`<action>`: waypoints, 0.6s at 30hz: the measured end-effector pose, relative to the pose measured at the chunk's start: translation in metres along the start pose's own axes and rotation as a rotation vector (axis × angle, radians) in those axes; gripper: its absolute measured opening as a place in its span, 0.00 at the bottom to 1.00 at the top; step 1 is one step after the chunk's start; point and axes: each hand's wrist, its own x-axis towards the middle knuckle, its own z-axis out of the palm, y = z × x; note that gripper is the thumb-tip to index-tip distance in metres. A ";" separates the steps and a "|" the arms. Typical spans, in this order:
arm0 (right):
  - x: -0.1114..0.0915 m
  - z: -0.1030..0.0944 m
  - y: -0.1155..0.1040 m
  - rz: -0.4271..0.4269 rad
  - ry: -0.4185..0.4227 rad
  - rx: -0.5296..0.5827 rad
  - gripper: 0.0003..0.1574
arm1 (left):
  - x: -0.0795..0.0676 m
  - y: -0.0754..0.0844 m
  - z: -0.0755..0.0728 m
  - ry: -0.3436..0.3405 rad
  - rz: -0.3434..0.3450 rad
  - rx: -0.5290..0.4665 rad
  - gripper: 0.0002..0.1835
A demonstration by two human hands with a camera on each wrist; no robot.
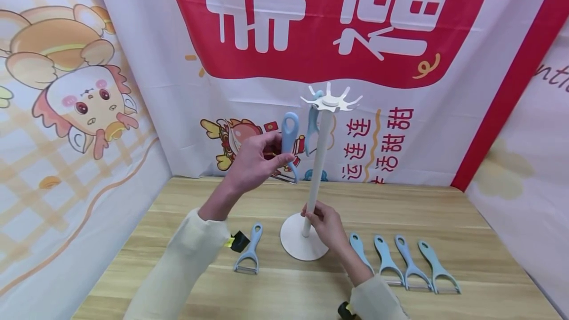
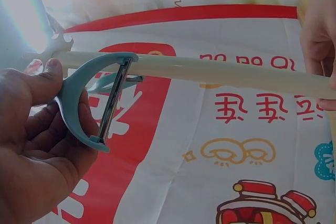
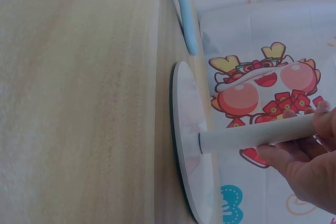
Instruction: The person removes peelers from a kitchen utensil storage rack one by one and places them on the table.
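A light blue Y-shaped peeler (image 1: pixel 289 135) is pinched upright in my left hand (image 1: pixel 253 162), handle loop up and blade down. It is just left of a white stand (image 1: pixel 317 172) with a ring of hooks (image 1: pixel 331 102) at its top. In the left wrist view the peeler's metal blade (image 2: pixel 114 103) overlaps the pole. My right hand (image 1: pixel 330 226) grips the lower part of the pole, above the round base (image 1: pixel 300 241); the right wrist view shows fingers and thumb around the pole (image 3: pixel 252 135). Another blue peeler (image 1: pixel 312 130) hangs from a hook on the far left side.
One blue peeler (image 1: pixel 252 251) lies on the wooden table (image 1: pixel 209 290) left of the base. Several more peelers (image 1: pixel 406 263) lie in a row at the right, one partly behind my right forearm. Printed cloth (image 1: pixel 249 93) hangs behind and along both sides.
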 end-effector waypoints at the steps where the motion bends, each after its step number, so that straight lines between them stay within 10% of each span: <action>1: 0.000 0.000 0.000 0.000 0.000 0.001 0.07 | -0.001 0.000 0.000 0.000 -0.003 0.007 0.17; 18: -0.001 -0.001 0.000 -0.009 -0.003 0.013 0.08 | -0.016 -0.016 -0.001 -0.025 -0.090 0.077 0.16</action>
